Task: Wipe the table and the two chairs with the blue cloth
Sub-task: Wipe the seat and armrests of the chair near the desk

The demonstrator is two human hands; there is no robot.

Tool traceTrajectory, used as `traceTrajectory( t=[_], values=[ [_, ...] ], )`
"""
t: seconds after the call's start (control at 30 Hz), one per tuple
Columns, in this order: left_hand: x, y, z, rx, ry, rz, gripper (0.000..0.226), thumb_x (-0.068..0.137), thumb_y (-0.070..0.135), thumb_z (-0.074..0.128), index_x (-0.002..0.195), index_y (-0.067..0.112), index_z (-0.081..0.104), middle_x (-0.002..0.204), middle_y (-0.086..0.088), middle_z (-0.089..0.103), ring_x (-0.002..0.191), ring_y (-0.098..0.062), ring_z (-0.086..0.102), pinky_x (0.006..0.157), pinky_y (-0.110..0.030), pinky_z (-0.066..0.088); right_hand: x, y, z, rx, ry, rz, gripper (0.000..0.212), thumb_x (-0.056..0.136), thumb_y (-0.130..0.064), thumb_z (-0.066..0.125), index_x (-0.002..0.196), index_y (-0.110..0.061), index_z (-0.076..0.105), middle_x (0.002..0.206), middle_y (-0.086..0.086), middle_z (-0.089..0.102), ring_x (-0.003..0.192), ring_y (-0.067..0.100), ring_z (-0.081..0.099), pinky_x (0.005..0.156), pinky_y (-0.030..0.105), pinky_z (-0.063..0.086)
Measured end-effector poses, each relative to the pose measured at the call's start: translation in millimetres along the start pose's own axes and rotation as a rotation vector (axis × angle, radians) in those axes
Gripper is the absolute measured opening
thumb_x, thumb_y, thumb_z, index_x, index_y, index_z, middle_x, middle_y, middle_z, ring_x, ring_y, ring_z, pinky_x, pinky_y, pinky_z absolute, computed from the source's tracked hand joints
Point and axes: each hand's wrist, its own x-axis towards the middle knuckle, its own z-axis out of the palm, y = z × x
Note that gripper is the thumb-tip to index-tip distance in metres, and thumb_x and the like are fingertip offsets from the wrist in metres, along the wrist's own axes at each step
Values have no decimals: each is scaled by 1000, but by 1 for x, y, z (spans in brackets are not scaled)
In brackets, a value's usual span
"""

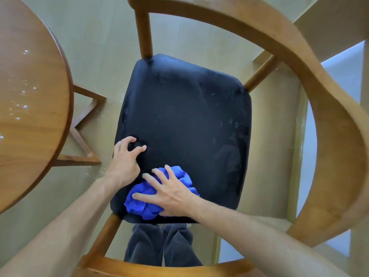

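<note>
Hands: 2 [123, 160] [169, 193]; 1 cloth [143, 204], 1 chair [329, 116].

Table [30, 96] cut off at left edge; my right hand [169, 192] hides much of the cloth [139, 204]; chair [299, 66] armrest runs off right.

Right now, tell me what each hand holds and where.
The right hand presses flat on top of the bunched cloth, fingers spread over it. The left hand holds nothing; its fingertips rest on the seat.
</note>
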Motion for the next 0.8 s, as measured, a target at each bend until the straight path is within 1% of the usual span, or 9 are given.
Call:
traceTrajectory(
  t=[0.1, 0.2, 0.33, 0.4, 0.47, 0.53, 0.67, 0.77, 0.8],
  values=[
    [1, 1, 0, 7, 2, 1, 53, 85, -10, 41, 130, 13, 56, 148, -9, 25, 138, -28, 14, 113, -31, 21, -1, -12, 6, 61, 64, 67, 57, 78, -25, 59, 132, -31, 43, 124, 16, 45, 96, 34, 44, 74, 43, 42],
    [-1, 5, 1, 54, -17, -52, 51, 85, -6, 45, 130, 14, 55, 147, -7, 26, 138, -27, 14, 109, -34, 30, -19, -18, 18, 47, 19, -75, 52, 76, -15, 49, 125, -31, 49, 118, 13, 46, 87, 28, 42, 66, 36, 37],
    [7, 17, 0, 320, 53, 81, 33, 70, 12, 74, 101, 7, 67, 133, -22, 44, 129, -44, 33, 78, -58, 50, -67, 20, 22, -35, -54, -231, 48, 77, -20, 59, 121, -35, 49, 114, 9, 47, 85, 28, 43, 68, 38, 40],
    [20, 30, 1, 423, 22, 164, 64, 63, 34, 82, 119, 14, 60, 145, -22, 33, 135, -46, 27, 84, -63, 46, -89, 72, 11, -55, 45, -65, 48, 73, -28, 63, 118, -35, 50, 112, 10, 50, 84, 29, 48, 68, 39, 43],
    [31, 43, 12, 473, -86, 151, 105, 67, 58, 73, 150, 33, 13, 157, -14, -7, 143, -42, -4, 100, -63, 32, -103, 134, -3, -59, 202, 195, 62, 61, -34, 74, 119, -34, 52, 111, 11, 50, 82, 31, 53, 67, 40, 48],
    [36, 49, 23, 519, -134, 104, 117, 69, 68, 64, 147, 36, -18, 152, -12, -31, 140, -42, -22, 106, -63, 23, -107, 173, -16, 27, 306, 492, 79, 50, -37, 85, 121, -34, 51, 112, 10, 49, 81, 33, 56, 67, 41, 52],
    [36, 50, 28, 552, -111, 104, 119, 67, 72, 63, 147, 34, -16, 151, -14, -33, 139, -43, -24, 106, -64, 24, -98, 183, -13, 158, 472, 874, 77, 57, -34, 83, 125, -39, 48, 116, 8, 51, 91, 32, 55, 73, 43, 52],
    [37, 48, 30, 540, -112, 102, 119, 67, 72, 64, 148, 34, -15, 150, -13, -33, 139, -43, -24, 106, -64, 23, -84, 205, -21, 352, 730, 1464, 61, 79, -29, 66, 136, -30, 44, 121, 9, 44, 110, 31, 46, 93, 42, 44],
    [37, 49, 29, 538, -112, 102, 119, 66, 72, 64, 148, 34, -15, 150, -13, -32, 139, -42, -24, 106, -64, 23, -81, 212, -26, 370, 740, 1562, 60, 82, -29, 64, 138, -27, 43, 123, 11, 44, 114, 31, 44, 95, 40, 41]
  ],
)
